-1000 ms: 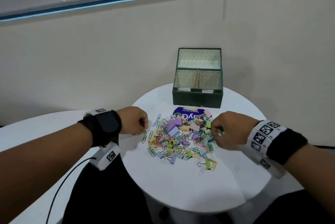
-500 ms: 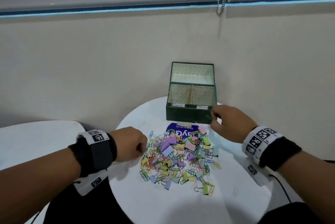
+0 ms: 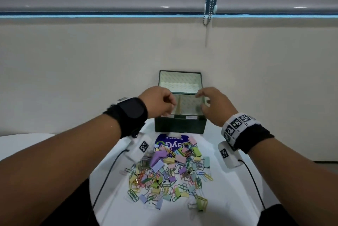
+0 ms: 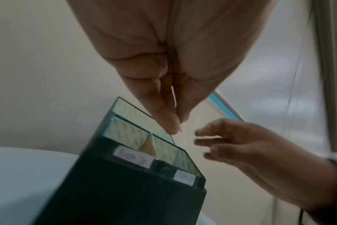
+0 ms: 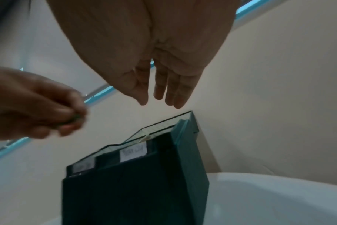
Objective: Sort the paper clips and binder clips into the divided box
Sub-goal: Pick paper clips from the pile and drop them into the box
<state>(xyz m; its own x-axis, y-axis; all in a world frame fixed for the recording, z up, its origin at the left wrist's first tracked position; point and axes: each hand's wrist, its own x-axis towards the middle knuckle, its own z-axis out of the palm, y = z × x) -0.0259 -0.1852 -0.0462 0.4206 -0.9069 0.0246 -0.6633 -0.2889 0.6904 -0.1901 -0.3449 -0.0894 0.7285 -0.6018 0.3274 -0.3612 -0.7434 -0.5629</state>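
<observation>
Now, both hands over the box (image 3: 180,125).
Left hand (image 4: 164,94) pinches a paper clip (image 4: 173,97); right hand (image 3: 212,105) is spread, empty. A blind drop could land across the divider (image 3: 178,104).

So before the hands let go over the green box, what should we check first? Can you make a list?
1. Left hand grips something: ok, a thin wire piece shows between its fingertips, likely a paper clip.
2. Left hand over the box's left front compartment: ok in the head view.
3. Right hand has let go: ok, its fingers are straight and hold nothing.
4. Box open, divider showing: ok.
5. Labels match what goes in: cannot tell, too blurred to read.
6. More to sort: ok, the pile of clips lies on the white table.
</observation>
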